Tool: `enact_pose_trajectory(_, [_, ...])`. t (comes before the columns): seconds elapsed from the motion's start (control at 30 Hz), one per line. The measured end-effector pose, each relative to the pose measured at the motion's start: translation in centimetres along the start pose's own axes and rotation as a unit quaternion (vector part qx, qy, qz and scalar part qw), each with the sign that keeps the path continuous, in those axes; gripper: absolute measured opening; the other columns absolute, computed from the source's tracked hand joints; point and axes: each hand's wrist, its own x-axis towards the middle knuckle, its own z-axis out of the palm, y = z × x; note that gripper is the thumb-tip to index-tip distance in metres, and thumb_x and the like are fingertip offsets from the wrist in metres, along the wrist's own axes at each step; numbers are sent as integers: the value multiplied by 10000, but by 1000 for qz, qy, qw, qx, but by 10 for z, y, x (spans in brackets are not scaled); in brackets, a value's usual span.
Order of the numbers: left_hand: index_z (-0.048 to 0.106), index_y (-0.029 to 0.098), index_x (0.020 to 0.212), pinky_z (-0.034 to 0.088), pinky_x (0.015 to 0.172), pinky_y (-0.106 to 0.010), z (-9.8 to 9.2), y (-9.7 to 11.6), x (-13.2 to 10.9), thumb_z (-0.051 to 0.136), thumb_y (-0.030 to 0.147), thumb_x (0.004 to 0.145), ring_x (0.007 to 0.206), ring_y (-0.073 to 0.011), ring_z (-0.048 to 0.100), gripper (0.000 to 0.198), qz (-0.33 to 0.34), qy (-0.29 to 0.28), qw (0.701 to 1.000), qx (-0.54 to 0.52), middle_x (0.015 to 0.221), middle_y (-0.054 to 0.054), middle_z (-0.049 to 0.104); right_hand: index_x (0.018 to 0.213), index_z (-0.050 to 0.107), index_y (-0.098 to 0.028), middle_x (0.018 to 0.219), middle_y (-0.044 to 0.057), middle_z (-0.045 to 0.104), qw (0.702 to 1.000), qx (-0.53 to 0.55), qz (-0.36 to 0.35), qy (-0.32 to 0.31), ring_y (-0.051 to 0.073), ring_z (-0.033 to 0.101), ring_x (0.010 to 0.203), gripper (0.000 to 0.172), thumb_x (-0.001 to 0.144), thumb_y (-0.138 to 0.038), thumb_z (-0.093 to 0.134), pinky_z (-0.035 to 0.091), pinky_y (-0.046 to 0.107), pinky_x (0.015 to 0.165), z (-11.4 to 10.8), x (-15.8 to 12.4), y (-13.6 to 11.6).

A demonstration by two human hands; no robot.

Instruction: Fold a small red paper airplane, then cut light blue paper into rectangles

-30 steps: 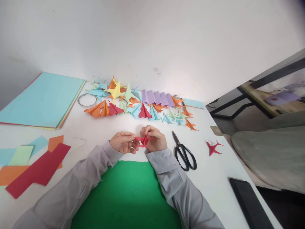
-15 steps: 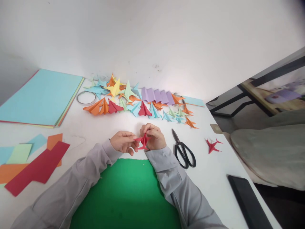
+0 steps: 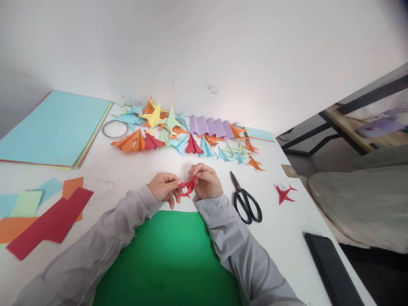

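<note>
A small red folded paper plane (image 3: pixel 190 185) is held between my two hands above the near part of the white table. My left hand (image 3: pixel 165 188) pinches its left tip between thumb and index finger, the other fingers loosely curled. My right hand (image 3: pixel 207 182) grips the other side, its fingertips partly covering the paper. Black-handled scissors (image 3: pixel 245 198) lie to the right of my right hand, points away from me. Farther right rests another red paper plane (image 3: pixel 284 195).
Along the wall lie several coloured paper planes (image 3: pixel 193 144) and pleated purple paper (image 3: pixel 211 127). At left are large blue sheets (image 3: pixel 57 127), a wire ring (image 3: pixel 115 129) and cut pieces such as a red strip (image 3: pixel 52 221). A black flat object (image 3: pixel 333 267) lies near the right edge.
The red plane has turned and tilted between my fingers, its body now slanting up toward my right hand. Both hands have shifted only slightly; the things on the table stay put.
</note>
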Motion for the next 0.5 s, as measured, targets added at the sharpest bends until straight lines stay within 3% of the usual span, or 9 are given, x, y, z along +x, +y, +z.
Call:
enact_pose_trajectory(0.2, [528,105,610,370,259,-166,0,0,0,767,363,565,352,-126,556,355,-1,8,1000,8,487,-7,579,574,598,-154,451,-37,497,1000,21,10,1,68,426,386,16,564,-150,585,327,180,362,2,-1,-2])
enact_pose_trajectory(0.33, [524,110,621,364,257,-161,0,0,0,740,355,611,354,-115,548,327,18,20,1000,12,498,-8,580,714,630,-152,490,-29,561,998,10,54,16,75,472,400,121,617,-216,658,371,177,367,5,-1,1])
enact_pose_trajectory(0.5, [540,109,638,371,266,-164,-1,0,0,743,381,599,361,-115,551,341,23,12,999,23,497,-6,576,603,573,-146,516,-21,577,998,-8,67,11,68,478,380,218,650,-308,710,390,183,361,2,0,6])
